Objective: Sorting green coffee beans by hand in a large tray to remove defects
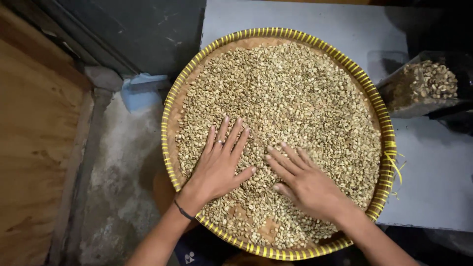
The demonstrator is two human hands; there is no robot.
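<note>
Spreading flat over pale green coffee beans (295, 98), left hand (219, 167) and right hand (305, 184), palms down, fingers splayed open, gripping nothing, pointing away and slightly toward each other. Filling a round, yellow-rimmed woven tray (170, 123) on a light table (433, 172). Farther right, a clear container (419, 88) of beans.

A pale blue plastic scoop (142, 91) lies on the rough grey concrete floor (118, 167), beside a brown wooden board (34, 133). At the right, a clear plastic bag of beans (423, 87) rests on the white table (433, 172)
</note>
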